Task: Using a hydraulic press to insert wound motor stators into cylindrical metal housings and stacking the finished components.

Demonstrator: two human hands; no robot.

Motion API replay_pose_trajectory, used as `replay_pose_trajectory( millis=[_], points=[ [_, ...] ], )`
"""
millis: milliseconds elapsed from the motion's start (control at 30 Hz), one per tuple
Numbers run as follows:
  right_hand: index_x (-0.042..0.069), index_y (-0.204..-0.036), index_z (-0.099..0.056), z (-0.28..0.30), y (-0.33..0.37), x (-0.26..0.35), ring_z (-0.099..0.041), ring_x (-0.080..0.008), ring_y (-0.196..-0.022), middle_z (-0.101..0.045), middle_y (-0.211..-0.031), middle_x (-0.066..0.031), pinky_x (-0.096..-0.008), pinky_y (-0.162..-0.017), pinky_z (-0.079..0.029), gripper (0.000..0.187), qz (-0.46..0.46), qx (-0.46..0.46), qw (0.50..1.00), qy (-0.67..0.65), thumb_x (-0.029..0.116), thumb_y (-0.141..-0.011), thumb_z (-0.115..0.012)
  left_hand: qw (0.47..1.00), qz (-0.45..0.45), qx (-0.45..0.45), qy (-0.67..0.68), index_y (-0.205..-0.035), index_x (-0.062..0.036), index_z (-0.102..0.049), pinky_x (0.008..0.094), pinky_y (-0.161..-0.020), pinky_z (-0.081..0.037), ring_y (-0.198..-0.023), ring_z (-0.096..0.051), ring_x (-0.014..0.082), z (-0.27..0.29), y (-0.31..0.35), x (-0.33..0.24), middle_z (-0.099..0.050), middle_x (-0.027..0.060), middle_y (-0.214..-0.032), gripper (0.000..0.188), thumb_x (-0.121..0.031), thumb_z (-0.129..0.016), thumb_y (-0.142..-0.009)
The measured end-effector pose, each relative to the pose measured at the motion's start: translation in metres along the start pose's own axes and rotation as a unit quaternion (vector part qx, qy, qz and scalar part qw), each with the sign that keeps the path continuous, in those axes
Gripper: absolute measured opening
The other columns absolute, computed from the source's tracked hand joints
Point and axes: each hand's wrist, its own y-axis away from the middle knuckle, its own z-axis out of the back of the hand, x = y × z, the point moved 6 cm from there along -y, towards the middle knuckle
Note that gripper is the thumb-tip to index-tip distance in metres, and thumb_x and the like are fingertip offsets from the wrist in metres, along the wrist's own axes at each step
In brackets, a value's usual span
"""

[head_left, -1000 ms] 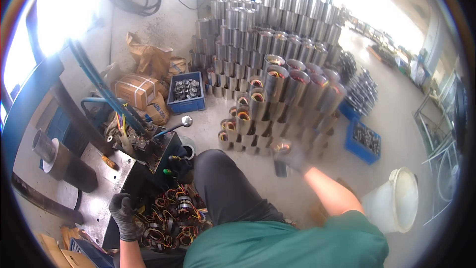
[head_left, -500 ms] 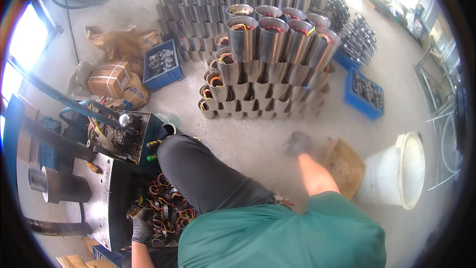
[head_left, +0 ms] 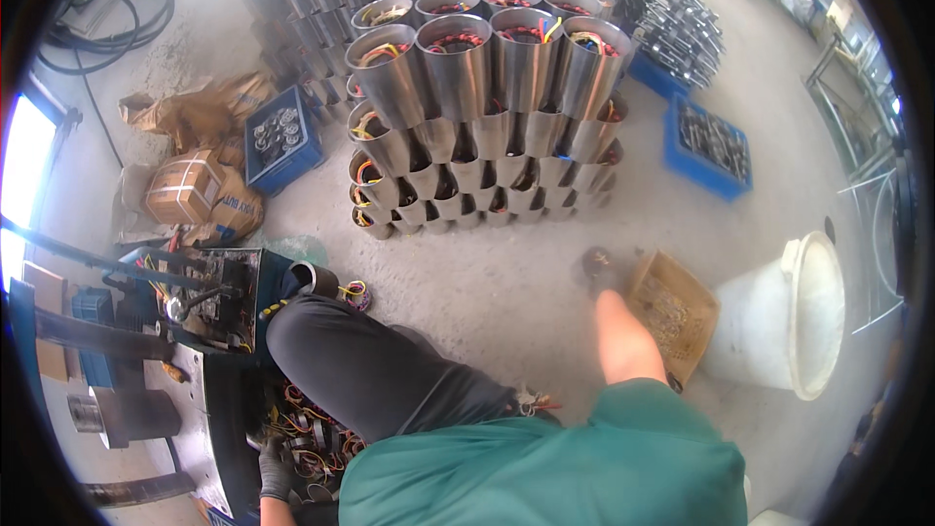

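My left hand (head_left: 276, 472), in a grey knit glove, reaches down at the lower left. It is at the edge of a heap of wire-wound motor stators (head_left: 317, 443) with red and yellow leads. Its fingertips are hard to make out there. Out to the right, my right hand (head_left: 601, 268) wears a dark glove and is above the floor, beside a shallow tan box (head_left: 672, 317) with small bits in it. Blur smears its fingers, so anything in its grasp is unclear. One stator with coloured leads (head_left: 358, 295) lies on the floor past my knee, next to a metal sleeve (head_left: 317, 278).
Ahead rises a tall stack of metal cylinders (head_left: 458, 68), several with wound wire inside. Blue crates of metal parts (head_left: 709, 151) (head_left: 282, 141) flank it. A white bucket (head_left: 779, 321) stands right; a machine with steel bars (head_left: 200, 419) is close on the left.
The whole view has shifted, so the cylinder stack looks larger and further left. My right hand stays near the tan box, and my left hand remains at the stator heap.
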Motion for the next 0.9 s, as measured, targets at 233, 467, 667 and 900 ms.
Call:
replay_pose_trajectory(
  millis=[233, 467, 667, 900],
  points=[
    [0.013, -0.104, -0.067, -0.02, -0.097, 0.026, -0.064, -0.0245, -0.048, -0.067, -0.07, -0.0101, -0.0376, -0.042, -0.05, 0.023, 0.005, 0.06, 0.942, -0.329, 0.034, -0.097, -0.063, 0.994, 0.075, 0.067, 0.041, -0.114, -0.0081, -0.071, 0.0462, -0.085, -0.058, -0.099, -0.072, 0.0378, -0.008, -0.005, 0.038, -0.074, 0.0201, -0.107, 0.026, -0.02, -0.063, -0.092],
    [0.009, -0.128, -0.065, 0.021, -0.174, 0.063, -0.071, -0.033, -0.093, -0.074, -0.107, -0.0167, -0.0481, -0.083, -0.053, 0.037, 0.175, -0.209, 0.958, -0.091, 0.024, -0.094, -0.062, 0.938, 0.24, 0.175, 0.178, -0.128, -0.0148, -0.07, 0.0473, -0.085, -0.059, -0.103, -0.074, 0.0337, -0.025, -0.004, 0.047, -0.075, 0.0195, -0.117, 0.047, -0.051, -0.066, -0.099],
    [0.006, -0.14, -0.059, -0.08, -0.135, 0.095, -0.068, -0.0319, -0.107, -0.071, -0.124, -0.0198, -0.0414, -0.093, -0.051, 0.05, 0.146, -0.139, 0.944, -0.261, 0.025, -0.095, -0.064, 0.977, 0.103, 0.179, -0.046, -0.122, -0.0096, -0.07, 0.0429, -0.082, -0.058, -0.096, -0.073, 0.0301, 0.009, -0.007, 0.067, -0.076, 0.0142, -0.107, 0.042, -0.044, -0.068, -0.098],
    [0.006, -0.142, -0.061, -0.1, -0.166, 0.163, -0.067, -0.0336, -0.112, -0.07, -0.13, -0.02, -0.0409, -0.098, -0.051, 0.054, 0.262, -0.025, 0.922, -0.285, 0.033, -0.096, -0.064, 0.954, -0.078, 0.148, -0.247, -0.115, -0.0006, -0.069, 0.0357, -0.079, -0.057, -0.089, -0.07, 0.026, 0.013, -0.013, -0.031, -0.075, 0.0085, -0.103, 0.024, -0.018, -0.064, -0.1]
  ],
)
